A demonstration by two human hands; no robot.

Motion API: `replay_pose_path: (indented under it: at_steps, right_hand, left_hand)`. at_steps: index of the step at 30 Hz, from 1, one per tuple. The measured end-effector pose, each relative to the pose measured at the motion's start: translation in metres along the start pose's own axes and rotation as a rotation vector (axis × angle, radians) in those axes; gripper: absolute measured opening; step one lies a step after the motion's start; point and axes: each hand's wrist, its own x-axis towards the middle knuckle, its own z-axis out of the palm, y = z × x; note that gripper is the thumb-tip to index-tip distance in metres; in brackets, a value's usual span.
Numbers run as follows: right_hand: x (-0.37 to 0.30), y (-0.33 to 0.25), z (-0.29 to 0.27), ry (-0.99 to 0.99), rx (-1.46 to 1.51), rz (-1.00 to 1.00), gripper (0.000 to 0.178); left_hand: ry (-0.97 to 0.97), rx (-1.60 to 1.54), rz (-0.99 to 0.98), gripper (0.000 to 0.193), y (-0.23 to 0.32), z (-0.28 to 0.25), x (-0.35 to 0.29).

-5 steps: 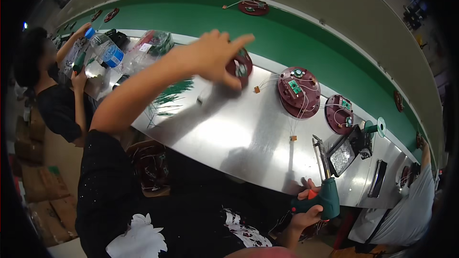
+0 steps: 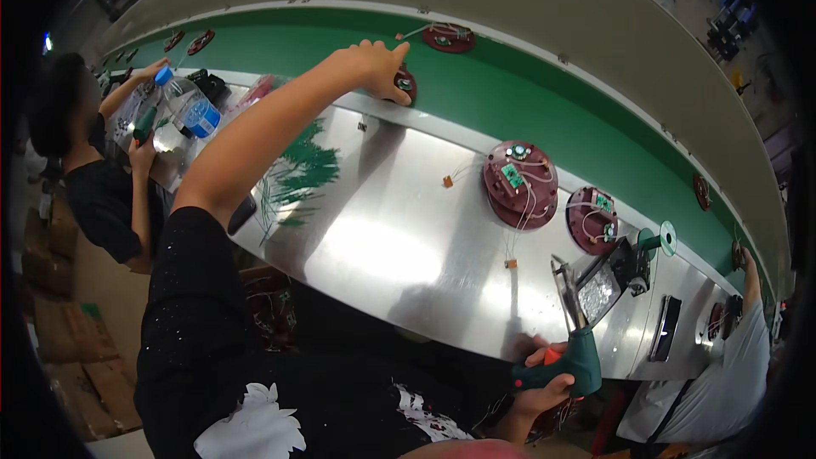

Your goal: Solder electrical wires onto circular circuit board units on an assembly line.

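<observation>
My left hand (image 2: 376, 68) stretches out to the edge of the green belt, its fingers round a maroon disc (image 2: 407, 85) with a small circuit board; the fingers partly cover the disc. In my right hand (image 2: 541, 389), near the bench's front edge, is a green soldering gun (image 2: 583, 364) with an orange-red trigger, its metal tip pointing up and away. Beyond the tip, stacked maroon discs (image 2: 525, 191) with boards and white wires lie on the bench, and another maroon disc assembly (image 2: 588, 225) lies to their right.
Behind the metal bench (image 2: 382, 229) runs a green belt (image 2: 510, 89) carrying another disc (image 2: 449, 37). Green wires (image 2: 302, 170) lie under my left arm, near a plastic bottle (image 2: 200, 115). A solder spool (image 2: 667, 239) stands at right. Co-workers (image 2: 102, 178) sit on both sides.
My left hand has moved left and away from me with the maroon disc, from over the bench to the belt's edge. The soldering gun stays in my right hand, nearly still.
</observation>
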Motion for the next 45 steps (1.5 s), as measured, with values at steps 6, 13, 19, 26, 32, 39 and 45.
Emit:
replay_pose_path:
  at_steps: [6, 13, 19, 26, 32, 39, 45]
  right_hand:
    - [-0.001, -0.002, 0.004, 0.093, 0.03, 0.101, 0.083]
    - [-0.007, 0.009, -0.01, -0.028, 0.092, 0.125, 0.08]
    - [0.002, 0.003, 0.0, -0.02, 0.118, 0.138, 0.078]
    - [0.007, 0.007, -0.01, 0.048, 0.156, 0.1, 0.076]
    - [0.007, -0.001, -0.004, -0.059, 0.108, 0.079, 0.072]
    - [0.005, -0.003, -0.003, -0.057, 0.024, 0.069, 0.071]
    - [0.008, -0.003, -0.003, -0.063, -0.004, 0.064, 0.072]
  left_hand:
    - [0.218, 0.088, 0.033, 0.12, 0.025, 0.008, 0.116]
    - [0.28, -0.358, 0.048, 0.128, 0.029, 0.034, 0.213]
    - [0.331, -0.257, 0.258, 0.12, 0.055, 0.004, 0.168]
    - [0.098, -0.234, 0.487, 0.105, 0.044, -0.052, -0.038]
    - [0.192, -0.39, 0.596, 0.093, 0.034, 0.018, -0.199]
    - [0.465, -0.556, 0.238, 0.085, 0.085, 0.115, -0.253]
    - [0.635, -0.712, -0.02, 0.069, 0.095, 0.119, -0.249]
